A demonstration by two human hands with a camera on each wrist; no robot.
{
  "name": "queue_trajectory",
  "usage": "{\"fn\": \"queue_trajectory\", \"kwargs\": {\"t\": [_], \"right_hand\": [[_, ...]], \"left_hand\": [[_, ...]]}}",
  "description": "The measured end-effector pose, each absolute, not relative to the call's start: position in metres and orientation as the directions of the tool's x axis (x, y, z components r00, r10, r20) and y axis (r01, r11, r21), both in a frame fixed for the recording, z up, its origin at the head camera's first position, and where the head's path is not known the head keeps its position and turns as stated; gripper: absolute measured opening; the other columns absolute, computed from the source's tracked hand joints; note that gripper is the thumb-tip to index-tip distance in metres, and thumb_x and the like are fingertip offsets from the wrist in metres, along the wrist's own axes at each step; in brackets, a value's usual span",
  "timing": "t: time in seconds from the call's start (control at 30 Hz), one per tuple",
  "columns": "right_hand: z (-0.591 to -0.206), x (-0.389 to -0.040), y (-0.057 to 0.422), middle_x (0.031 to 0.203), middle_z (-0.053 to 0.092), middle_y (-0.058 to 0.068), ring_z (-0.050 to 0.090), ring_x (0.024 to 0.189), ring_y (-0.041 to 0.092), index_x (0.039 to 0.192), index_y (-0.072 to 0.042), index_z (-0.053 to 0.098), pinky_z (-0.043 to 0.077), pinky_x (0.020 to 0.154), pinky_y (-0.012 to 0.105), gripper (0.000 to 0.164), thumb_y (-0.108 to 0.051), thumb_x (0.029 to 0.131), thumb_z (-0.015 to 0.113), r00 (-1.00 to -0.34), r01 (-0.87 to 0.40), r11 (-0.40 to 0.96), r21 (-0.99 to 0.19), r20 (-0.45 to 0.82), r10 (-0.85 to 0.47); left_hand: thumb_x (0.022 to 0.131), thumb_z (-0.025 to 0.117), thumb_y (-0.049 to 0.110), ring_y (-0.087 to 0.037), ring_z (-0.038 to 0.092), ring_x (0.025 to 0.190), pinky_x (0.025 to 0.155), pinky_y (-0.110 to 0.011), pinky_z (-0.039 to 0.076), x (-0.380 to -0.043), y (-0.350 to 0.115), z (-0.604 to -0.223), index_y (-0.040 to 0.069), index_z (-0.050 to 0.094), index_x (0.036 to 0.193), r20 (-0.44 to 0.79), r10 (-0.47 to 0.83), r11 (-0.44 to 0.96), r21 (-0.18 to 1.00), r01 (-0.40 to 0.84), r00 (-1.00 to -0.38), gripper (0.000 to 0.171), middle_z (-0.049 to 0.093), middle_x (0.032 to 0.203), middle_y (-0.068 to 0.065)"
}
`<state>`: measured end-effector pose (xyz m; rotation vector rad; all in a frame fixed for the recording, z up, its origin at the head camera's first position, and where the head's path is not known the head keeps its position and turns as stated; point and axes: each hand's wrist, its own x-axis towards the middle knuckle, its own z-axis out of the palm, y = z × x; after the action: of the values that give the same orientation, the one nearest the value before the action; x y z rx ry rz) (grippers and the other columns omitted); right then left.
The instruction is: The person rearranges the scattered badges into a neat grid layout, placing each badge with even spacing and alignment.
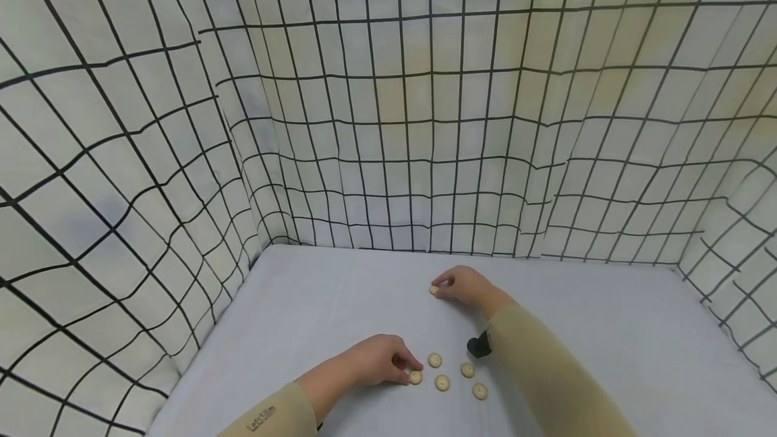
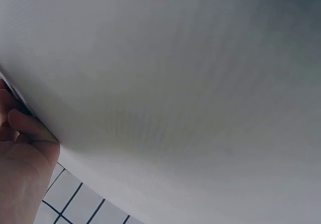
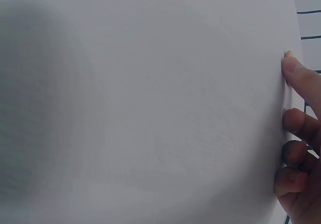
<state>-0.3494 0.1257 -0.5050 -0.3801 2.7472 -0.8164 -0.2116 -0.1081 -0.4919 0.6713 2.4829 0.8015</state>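
In the head view my right hand [image 1: 464, 284] reaches to the far part of the white table and pinches a round beige button [image 1: 434, 290] between thumb and finger. Nearer the front, my left hand [image 1: 381, 360] has thumb and index finger at the edges of a second beige button [image 1: 415, 377], gripping it at the tabletop. Several more such buttons lie just right of it, among them one button [image 1: 435, 360] and another button [image 1: 442, 382]. The right wrist view catches a sliver of tan button [image 3: 288, 54] by a fingertip. The left wrist view hides the left button.
A white cloth-like surface covers the table [image 1: 328, 295]. White walls with a black grid [image 1: 388, 100] stand behind it and on both sides. Two loose buttons, one button [image 1: 467, 369] and another button [image 1: 480, 391], lie near the right forearm, beside a black wrist device [image 1: 479, 345].
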Motion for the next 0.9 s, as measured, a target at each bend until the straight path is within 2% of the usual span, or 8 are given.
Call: {"fn": "queue_trajectory", "kwargs": {"t": [0.47,0.9], "right_hand": [[-0.4997,-0.3441,0.1236,0.098,0.063,-0.005,0.052,0.087,0.016,0.115,-0.028,0.075,0.045,0.080,0.037,0.027,-0.032,0.088,0.076,-0.938,-0.179,0.826,-0.534,-0.159,-0.306],[-0.5039,-0.3451,0.1293,0.089,0.060,-0.004,0.051,0.080,0.015,0.117,-0.031,0.073,0.042,0.070,0.032,0.033,-0.034,0.085,0.078,-0.936,-0.197,0.806,-0.558,-0.137,-0.324]], "left_hand": [[0.082,0.081,0.020,-0.003,0.050,0.073,0.069,-0.024,0.043,-0.2101,-0.1074,-0.4914,0.028,0.079,0.102,-0.242,0.568,0.713,0.623,0.323,-0.787,0.022,0.056,0.079,0.012],[0.082,0.081,0.020,-0.004,0.050,0.074,0.069,-0.024,0.042,-0.2108,-0.1083,-0.4926,0.029,0.079,0.102,-0.257,0.553,0.723,0.621,0.303,-0.793,0.022,0.056,0.079,0.011]]}}
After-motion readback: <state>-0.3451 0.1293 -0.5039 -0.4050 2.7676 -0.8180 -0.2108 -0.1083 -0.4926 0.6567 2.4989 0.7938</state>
